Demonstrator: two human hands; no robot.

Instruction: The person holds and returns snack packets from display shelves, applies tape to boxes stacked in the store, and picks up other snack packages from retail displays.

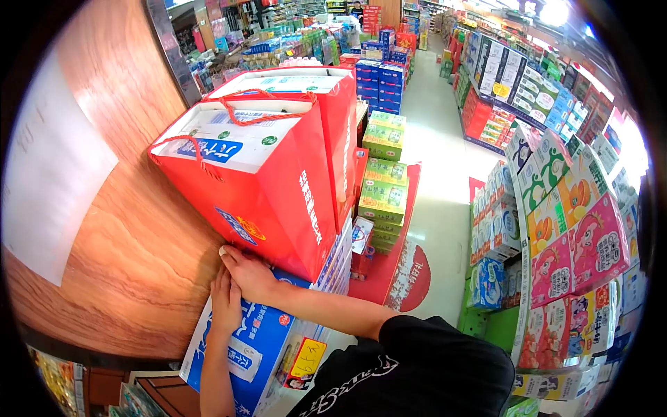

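Observation:
My left hand (226,302) rests on the top of a blue milk carton box (260,354), its fingers stretched out and close together. Just above it, my right hand (250,276) reaches across with fingers extended, touching or nearly touching the left one. The right fingertips lie by the lower edge of a red gift bag (260,201), next to the wooden panel; whether they grip anything cannot be made out. The bag stands upright with red rope handles, and a white-and-blue box (219,142) shows in its mouth. A yellow price card (306,358) is on the blue box's side.
A second red bag (340,139) stands behind the first. Beside me on the left is a wood-grain panel (132,229) with a white paper sheet (52,167). Green cartons (382,191) are stacked along the aisle (438,174). Boxed drinks (580,243) fill the right side.

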